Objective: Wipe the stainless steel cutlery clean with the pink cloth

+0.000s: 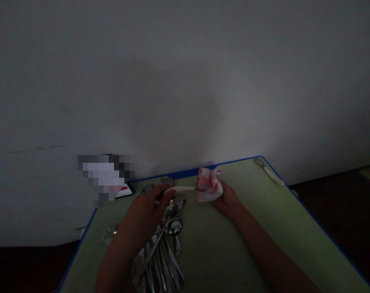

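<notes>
My left hand [154,199] is closed on the pale, curved handle of a piece of cutlery [184,189]. Its metal neck runs into a pink and white cloth [209,186], which hides the head, so I cannot tell its kind. The cloth is bunched in my right hand [228,200], whose fingers lie mostly behind it. Under my left hand and forearm spreads a pile of metal spoons and other cutlery [160,260], with several shiny spoon bowls towards the wall. My forearm covers part of this pile.
A fork with a pale handle [268,171] lies at the table's far right corner. At the back left, a dark-edged flat object [123,190] is mostly blurred out. The green table [221,252] has a blue edge and stands against a grey wall [185,89].
</notes>
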A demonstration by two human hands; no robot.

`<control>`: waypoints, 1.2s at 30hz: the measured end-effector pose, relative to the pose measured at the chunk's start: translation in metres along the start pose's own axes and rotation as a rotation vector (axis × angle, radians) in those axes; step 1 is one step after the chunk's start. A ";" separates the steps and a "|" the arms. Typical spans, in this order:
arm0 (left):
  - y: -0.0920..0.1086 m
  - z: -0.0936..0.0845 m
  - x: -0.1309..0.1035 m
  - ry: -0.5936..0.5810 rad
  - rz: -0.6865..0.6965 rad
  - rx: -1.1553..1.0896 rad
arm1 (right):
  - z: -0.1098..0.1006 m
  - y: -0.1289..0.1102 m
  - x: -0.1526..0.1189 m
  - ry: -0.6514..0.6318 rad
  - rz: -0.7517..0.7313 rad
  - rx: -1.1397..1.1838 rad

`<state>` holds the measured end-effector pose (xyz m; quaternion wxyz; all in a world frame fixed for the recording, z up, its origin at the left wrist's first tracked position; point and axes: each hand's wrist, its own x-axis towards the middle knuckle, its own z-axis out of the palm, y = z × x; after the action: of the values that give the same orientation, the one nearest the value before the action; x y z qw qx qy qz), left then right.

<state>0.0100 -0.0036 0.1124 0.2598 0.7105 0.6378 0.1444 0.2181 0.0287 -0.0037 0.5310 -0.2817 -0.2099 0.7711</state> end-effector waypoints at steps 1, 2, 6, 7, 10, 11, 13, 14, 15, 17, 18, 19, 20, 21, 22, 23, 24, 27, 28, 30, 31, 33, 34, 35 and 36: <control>0.002 0.001 -0.001 -0.024 0.013 0.000 | 0.001 -0.001 0.000 -0.015 0.001 0.001; 0.004 0.003 -0.002 -0.059 0.032 0.006 | 0.002 -0.002 -0.001 -0.028 0.001 0.004; 0.009 0.015 -0.007 -0.190 0.102 0.092 | 0.001 -0.003 0.000 -0.014 0.009 -0.001; 0.010 0.017 -0.008 -0.202 0.108 0.123 | 0.001 -0.003 0.000 -0.004 0.013 -0.011; 0.011 0.023 -0.007 -0.219 0.098 0.173 | 0.000 -0.002 0.000 -0.031 0.024 -0.001; 0.011 0.024 -0.006 -0.213 0.085 0.176 | -0.001 -0.001 0.000 -0.051 0.028 0.014; 0.009 0.023 -0.004 -0.184 0.060 0.175 | -0.001 0.000 0.000 -0.080 0.037 0.038; 0.008 0.022 -0.003 -0.176 0.053 0.169 | -0.001 0.000 0.000 -0.082 0.040 0.039; 0.006 0.020 -0.003 -0.176 0.052 0.157 | -0.001 -0.001 0.001 -0.076 0.036 0.038; 0.003 0.016 -0.002 -0.176 0.070 0.131 | 0.000 -0.002 0.001 -0.057 0.011 0.049; 0.002 0.014 -0.003 -0.173 0.088 0.115 | 0.001 -0.002 0.001 -0.054 -0.016 0.059; 0.002 0.012 -0.004 -0.164 0.108 0.099 | 0.003 -0.003 0.001 -0.052 -0.051 0.068; 0.002 0.011 -0.005 -0.154 0.124 0.081 | 0.004 -0.003 0.001 -0.052 -0.088 0.075; 0.003 0.010 -0.006 -0.149 0.135 0.063 | 0.005 -0.004 0.001 -0.053 -0.119 0.080; 0.004 0.010 -0.007 -0.146 0.136 0.046 | 0.006 -0.004 0.002 -0.055 -0.138 0.084; 0.006 0.010 -0.007 -0.147 0.130 0.033 | 0.006 -0.003 0.002 -0.053 -0.144 0.091; 0.008 0.012 -0.007 -0.146 0.120 0.029 | 0.006 -0.003 0.002 -0.050 -0.135 0.104; 0.011 0.021 -0.006 -0.154 0.097 0.057 | 0.006 -0.003 0.001 -0.051 -0.081 0.180; 0.012 0.024 -0.005 -0.167 0.095 0.073 | 0.006 -0.004 0.000 -0.056 -0.071 0.195; 0.011 0.030 -0.002 -0.204 0.096 0.104 | 0.006 -0.005 -0.001 -0.064 -0.066 0.198; 0.010 0.032 -0.001 -0.221 0.103 0.114 | 0.006 -0.005 -0.001 -0.064 -0.065 0.190; 0.009 0.033 0.000 -0.251 0.112 0.122 | 0.006 -0.005 -0.001 -0.063 -0.048 0.175; 0.008 0.033 0.000 -0.263 0.113 0.121 | 0.005 -0.004 -0.001 -0.064 -0.039 0.176; 0.007 0.032 0.001 -0.280 0.115 0.119 | 0.005 -0.003 -0.001 -0.067 -0.032 0.178; 0.006 0.030 0.001 -0.300 0.117 0.116 | 0.004 -0.002 0.000 -0.069 -0.027 0.175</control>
<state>0.0312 -0.0089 0.0906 0.3020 0.7736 0.5568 0.0146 0.2168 0.0290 0.0003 0.5563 -0.2044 -0.1637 0.7886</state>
